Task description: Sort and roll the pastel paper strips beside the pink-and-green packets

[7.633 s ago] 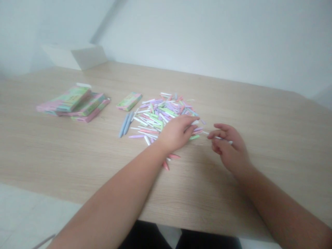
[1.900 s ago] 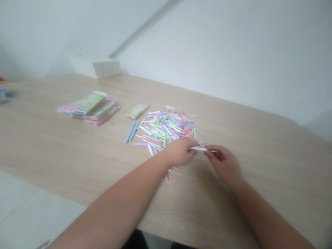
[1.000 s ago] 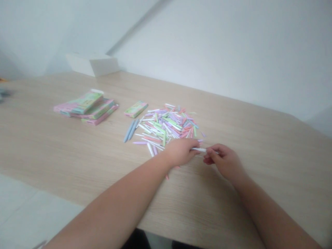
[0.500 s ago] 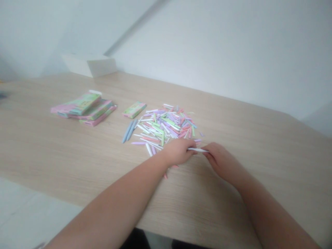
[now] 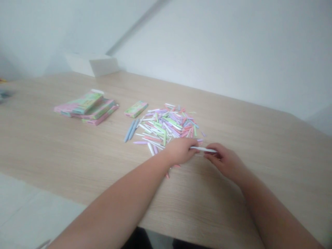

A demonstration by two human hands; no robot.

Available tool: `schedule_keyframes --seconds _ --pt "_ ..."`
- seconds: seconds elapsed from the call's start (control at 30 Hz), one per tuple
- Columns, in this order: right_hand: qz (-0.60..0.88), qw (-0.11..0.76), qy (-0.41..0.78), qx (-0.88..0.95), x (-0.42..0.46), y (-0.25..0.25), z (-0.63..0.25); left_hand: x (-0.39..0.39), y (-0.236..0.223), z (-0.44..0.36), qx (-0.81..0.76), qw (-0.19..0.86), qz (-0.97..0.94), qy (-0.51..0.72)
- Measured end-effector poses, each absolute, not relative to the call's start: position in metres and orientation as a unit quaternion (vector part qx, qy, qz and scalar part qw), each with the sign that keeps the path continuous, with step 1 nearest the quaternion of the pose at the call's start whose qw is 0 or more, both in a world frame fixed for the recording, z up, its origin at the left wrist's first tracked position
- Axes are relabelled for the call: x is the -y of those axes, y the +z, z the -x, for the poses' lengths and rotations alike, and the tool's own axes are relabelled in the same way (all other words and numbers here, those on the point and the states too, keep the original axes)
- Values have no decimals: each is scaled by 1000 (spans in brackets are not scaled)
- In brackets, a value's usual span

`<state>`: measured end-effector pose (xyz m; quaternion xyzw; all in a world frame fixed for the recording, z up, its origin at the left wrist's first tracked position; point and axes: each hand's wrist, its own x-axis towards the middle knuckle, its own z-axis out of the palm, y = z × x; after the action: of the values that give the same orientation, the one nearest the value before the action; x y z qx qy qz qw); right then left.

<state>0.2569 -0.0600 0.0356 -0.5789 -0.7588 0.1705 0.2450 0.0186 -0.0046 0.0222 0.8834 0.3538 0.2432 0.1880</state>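
Note:
My left hand (image 5: 182,151) pinches one end of a slim white pen (image 5: 203,149), held level just in front of a heap of pastel pen parts (image 5: 171,125). At its other end is my right hand (image 5: 225,159), with the fingertips closed around the tip and the thumb below. Blur hides the exact join between pen and fingers. In the heap lie white, green, purple, pink and blue sticks and tubes. Two blue pens (image 5: 131,130) rest side by side at its left edge. Some pink pieces (image 5: 167,175) lie beneath my left wrist.
A small green and pink box (image 5: 136,109) lies behind the blue pens. Farther left is a stack of similar flat boxes (image 5: 89,107). At the back, a white box (image 5: 103,66) stands by the wall. The wooden table's (image 5: 64,148) near edge slants across the lower left.
My right hand has shifted slightly right along the pen, so more of its white length shows between the hands. My left hand keeps its pinch. The whole view has shifted a little.

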Motion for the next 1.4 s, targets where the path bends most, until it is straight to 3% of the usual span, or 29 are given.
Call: schedule_keyframes --seconds 0.13,0.27,0.37,0.5,0.7,0.83,1.07,1.23,1.4 --pt "551 214 90 801 59 41 -261 5 20 -19 -349 181 -886 245" --pt "573 179 152 786 60 41 -261 7 20 -19 -339 156 -897 238" --pt "586 200 204 758 60 37 -259 7 23 -19 -345 154 -897 229" --pt "591 262 187 740 59 33 -260 6 25 -18 -363 174 -884 237" --pt "575 203 121 783 58 37 -268 6 24 -19 -358 168 -887 238" --pt "584 196 183 766 58 34 -268 9 26 -21 -350 154 -896 226" --pt "551 297 136 768 58 28 -265 7 28 -20 -361 184 -886 226" --pt "547 237 75 799 57 35 -268 9 31 -22 -360 144 -898 209" --pt "611 232 217 725 56 33 -268 15 37 -25 -346 103 -910 203"
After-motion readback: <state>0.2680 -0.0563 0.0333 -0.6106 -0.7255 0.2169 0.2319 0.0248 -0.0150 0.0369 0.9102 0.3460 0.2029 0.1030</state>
